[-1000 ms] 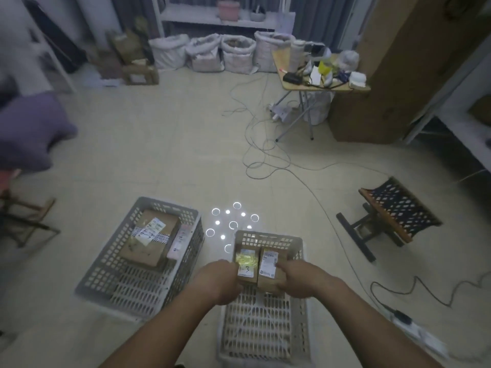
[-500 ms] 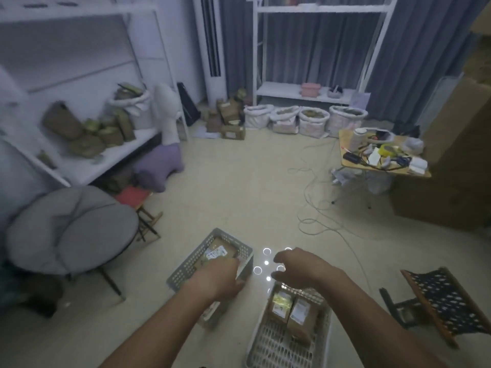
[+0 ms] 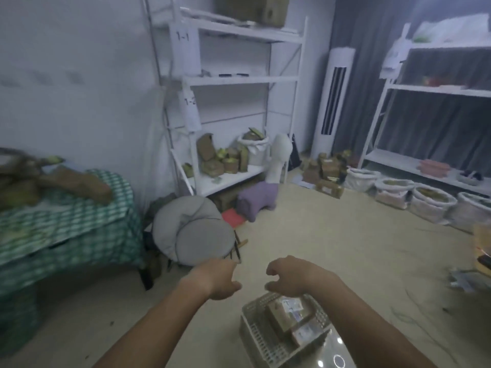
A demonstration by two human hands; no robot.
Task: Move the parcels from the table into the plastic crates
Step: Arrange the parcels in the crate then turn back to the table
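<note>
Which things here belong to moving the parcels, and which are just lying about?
Job:
- plastic crate on the floor
- two parcels in it
- parcels on the checked table
- left hand, right hand, both free

Lying about:
- grey cushion chair
- purple stool
- white sacks
- shelving

Dim, bluish room light; motion blur throughout (worst at left); wide-angle bending at edges.

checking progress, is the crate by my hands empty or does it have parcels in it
Not empty: the crate holds at least two brown labelled parcels.
</note>
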